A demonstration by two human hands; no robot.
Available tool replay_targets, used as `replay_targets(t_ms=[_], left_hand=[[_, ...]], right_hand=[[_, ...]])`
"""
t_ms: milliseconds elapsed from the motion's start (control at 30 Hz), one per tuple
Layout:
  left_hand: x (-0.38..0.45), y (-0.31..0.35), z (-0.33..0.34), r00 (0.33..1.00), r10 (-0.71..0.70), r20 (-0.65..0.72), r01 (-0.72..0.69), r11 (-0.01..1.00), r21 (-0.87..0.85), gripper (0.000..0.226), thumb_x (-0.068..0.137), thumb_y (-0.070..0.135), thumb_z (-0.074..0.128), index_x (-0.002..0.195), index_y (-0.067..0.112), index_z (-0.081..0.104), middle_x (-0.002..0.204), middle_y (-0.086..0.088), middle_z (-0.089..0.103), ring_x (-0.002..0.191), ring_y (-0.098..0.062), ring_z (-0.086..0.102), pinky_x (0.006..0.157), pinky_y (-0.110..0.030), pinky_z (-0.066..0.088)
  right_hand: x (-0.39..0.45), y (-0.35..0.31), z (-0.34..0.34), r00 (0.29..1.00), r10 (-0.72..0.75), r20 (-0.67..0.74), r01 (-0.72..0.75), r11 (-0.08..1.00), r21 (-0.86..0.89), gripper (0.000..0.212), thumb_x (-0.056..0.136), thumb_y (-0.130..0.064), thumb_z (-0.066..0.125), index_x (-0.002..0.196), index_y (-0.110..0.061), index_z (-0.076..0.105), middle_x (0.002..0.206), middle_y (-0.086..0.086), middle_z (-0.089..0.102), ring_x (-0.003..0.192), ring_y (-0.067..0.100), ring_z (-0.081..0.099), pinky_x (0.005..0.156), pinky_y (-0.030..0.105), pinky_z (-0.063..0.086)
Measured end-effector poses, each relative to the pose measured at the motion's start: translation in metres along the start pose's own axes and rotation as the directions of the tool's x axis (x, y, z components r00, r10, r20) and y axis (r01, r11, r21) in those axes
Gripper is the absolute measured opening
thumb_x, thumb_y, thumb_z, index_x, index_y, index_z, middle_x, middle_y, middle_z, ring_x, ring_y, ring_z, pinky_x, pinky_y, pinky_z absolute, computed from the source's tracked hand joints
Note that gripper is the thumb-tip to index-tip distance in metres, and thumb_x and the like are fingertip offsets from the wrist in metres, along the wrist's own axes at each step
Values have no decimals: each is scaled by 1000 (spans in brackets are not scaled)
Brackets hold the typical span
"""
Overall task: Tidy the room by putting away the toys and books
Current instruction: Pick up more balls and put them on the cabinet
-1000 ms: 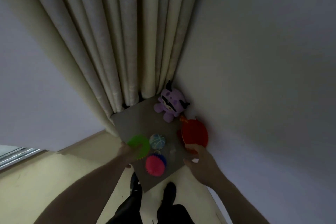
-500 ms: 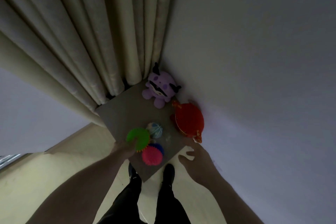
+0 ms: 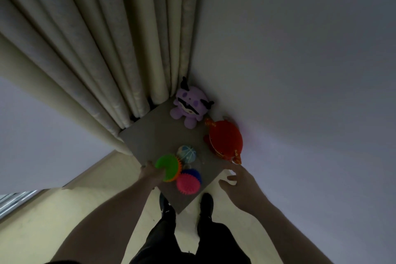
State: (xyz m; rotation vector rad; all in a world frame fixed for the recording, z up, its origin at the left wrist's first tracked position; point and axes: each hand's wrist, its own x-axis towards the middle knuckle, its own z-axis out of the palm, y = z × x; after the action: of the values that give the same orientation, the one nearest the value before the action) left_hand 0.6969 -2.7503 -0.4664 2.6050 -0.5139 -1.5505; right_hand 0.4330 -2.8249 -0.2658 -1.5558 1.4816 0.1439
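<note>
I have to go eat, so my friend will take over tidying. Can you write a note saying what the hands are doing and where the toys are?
Left hand: grips the green spiky ball at the grey mat's near edge.
Right hand: open, holds nothing, just short of the red plush.
On the mat: pink spiky ball, striped ball, purple plush in the corner by the curtain.
Done: nothing visibly put away.
Left: all the toys.

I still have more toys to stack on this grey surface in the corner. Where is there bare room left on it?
The grey surface is bare between the curtain, the purple plush and the striped ball. It is crowded near the front edge, around the green spiky ball and pink spiky ball.
</note>
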Motion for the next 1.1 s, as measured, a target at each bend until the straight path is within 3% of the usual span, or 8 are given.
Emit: replay_targets(t_ms=[167, 333, 467, 567, 700, 833, 967, 1100], left_hand=[[5, -16, 9, 995, 52, 91, -56, 998, 37, 79, 82, 40, 68, 153, 23, 37, 126, -13, 64, 106, -33, 66, 80, -39, 59], [-15, -14, -1, 972, 221, 75, -231, 960, 157, 85, 76, 54, 59, 151, 19, 40, 146, -11, 49, 127, -35, 54, 104, -44, 49], [-86, 5, -15, 926, 368, 88, -377, 917, 129, 59, 97, 36, 66, 150, 19, 46, 151, -12, 45, 134, -31, 51, 105, -32, 43], [-124, 1, -18, 862, 503, 56, -506, 860, 63, 34, 100, 31, 66, 128, 50, 60, 135, -7, 58, 132, -30, 54, 101, -26, 39], [-176, -12, -17, 881, 464, -99, -467, 884, -18, 54, 78, 66, 57, 122, 35, 57, 131, 5, 47, 109, -18, 61, 92, -23, 46], [-210, -27, -4, 890, 385, -244, -419, 902, -102, 27, 93, 34, 72, 116, 37, 58, 137, 6, 45, 96, -9, 61, 74, -6, 45], [-242, -39, 18, 880, 206, -428, -339, 904, -262, 27, 93, 27, 74, 117, 33, 63, 138, 3, 49, 100, -15, 66, 79, -16, 48], [-278, -45, 37, 861, 132, -491, -310, 901, -303, 29, 94, 31, 73, 121, 35, 61, 140, 10, 46, 108, -16, 63, 88, -25, 52]], right_hand=[[-3, -2, -4, 999, -53, -11, 53, 998, -22, 43, 98, -28, 66, 139, -31, 53, 131, -14, 50, 115, 9, 54, 93, 25, 45], [-1, 2, -5, 993, -121, -13, 121, 992, -45, 44, 96, -28, 67, 138, -33, 55, 131, -10, 54, 117, 14, 58, 99, 32, 51], [0, 2, 0, 987, -156, 43, 159, 985, -66, 47, 96, -27, 67, 140, -30, 52, 126, -12, 48, 106, 8, 54, 87, 19, 44], [-1, 5, 7, 977, -170, 127, 181, 981, -76, 45, 95, -27, 66, 139, -27, 53, 130, -5, 52, 111, 11, 55, 91, 25, 47], [5, -2, 3, 928, -262, 267, 299, 948, -108, 38, 94, -26, 64, 129, -33, 52, 129, -4, 53, 118, 14, 54, 103, 34, 47], [20, -10, -3, 859, -350, 373, 421, 899, -124, 40, 93, -22, 66, 131, -26, 56, 129, -4, 55, 118, 14, 57, 100, 27, 46], [30, -13, -6, 787, -438, 435, 541, 828, -145, 38, 90, -14, 69, 96, -46, 51, 103, -24, 54, 108, 9, 59, 100, 27, 46], [27, -2, -5, 727, -443, 525, 606, 773, -187, 34, 89, -19, 69, 120, -29, 61, 119, -7, 60, 113, 14, 59, 103, 32, 48]])
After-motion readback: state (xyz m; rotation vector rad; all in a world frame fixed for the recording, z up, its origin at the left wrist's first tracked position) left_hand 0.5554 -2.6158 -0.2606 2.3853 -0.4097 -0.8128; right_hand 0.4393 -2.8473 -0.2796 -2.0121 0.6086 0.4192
